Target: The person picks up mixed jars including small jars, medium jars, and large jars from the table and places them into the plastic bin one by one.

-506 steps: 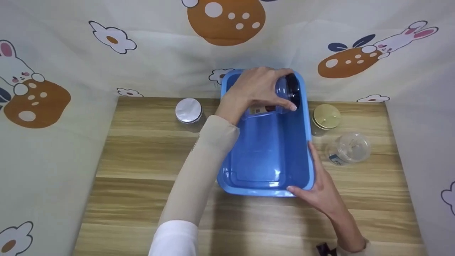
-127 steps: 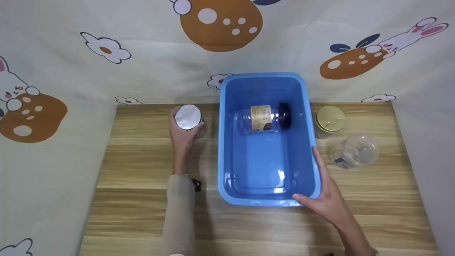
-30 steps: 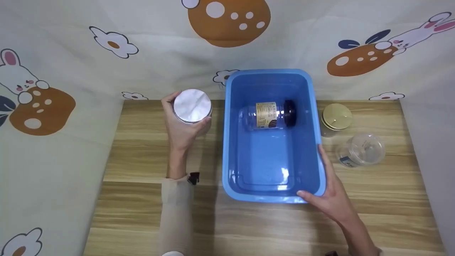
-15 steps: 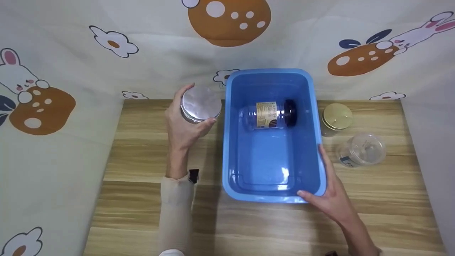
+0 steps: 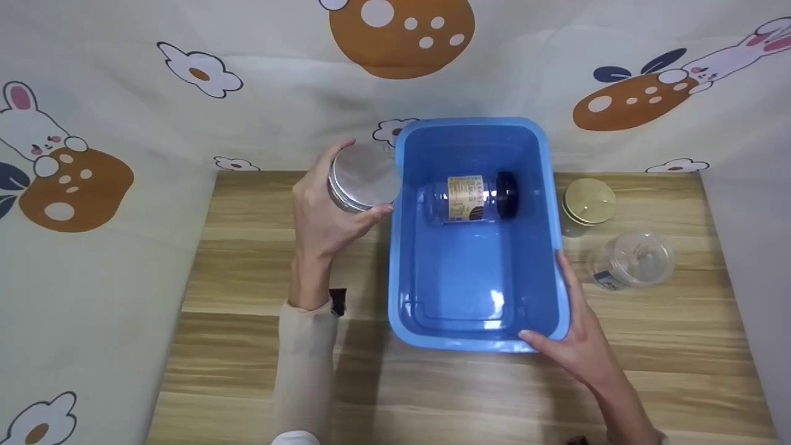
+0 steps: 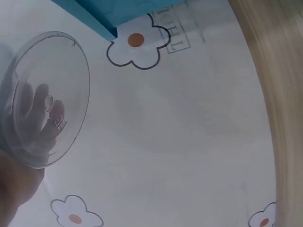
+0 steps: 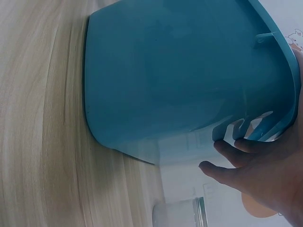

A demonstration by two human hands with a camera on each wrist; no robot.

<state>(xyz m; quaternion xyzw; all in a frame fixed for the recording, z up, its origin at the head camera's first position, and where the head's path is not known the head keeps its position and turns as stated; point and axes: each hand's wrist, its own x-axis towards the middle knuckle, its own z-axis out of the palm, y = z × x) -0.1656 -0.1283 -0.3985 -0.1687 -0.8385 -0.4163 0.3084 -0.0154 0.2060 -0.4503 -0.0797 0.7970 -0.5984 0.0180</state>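
Observation:
My left hand (image 5: 318, 213) grips a clear jar with a silver lid (image 5: 366, 176), fingers and thumb round its sides, at the left rim of a blue plastic tub (image 5: 395, 272). In the left wrist view the jar's transparent base (image 6: 52, 101) faces the camera, off the table, with fingers showing through it. At the tub's near right corner my right hand (image 5: 581, 343) holds the rim, thumb on top and fingers along the outer wall (image 7: 165, 71). Inside the tub a clear jar with a black lid and a printed label (image 5: 466, 198) lies on its side.
Right of the tub stand a gold-lidded jar (image 5: 590, 202) and, nearer, a clear plastic jar (image 5: 639, 259) with a blue-white label. A patterned cloth (image 5: 296, 93) hangs behind and at both sides of the wood-grain table (image 5: 241, 272).
Earlier the left hand put the black-lidded jar in the tub, then took hold of the silver-lidded jar. It has since lifted that jar and moved it right. The right hand keeps its hold.

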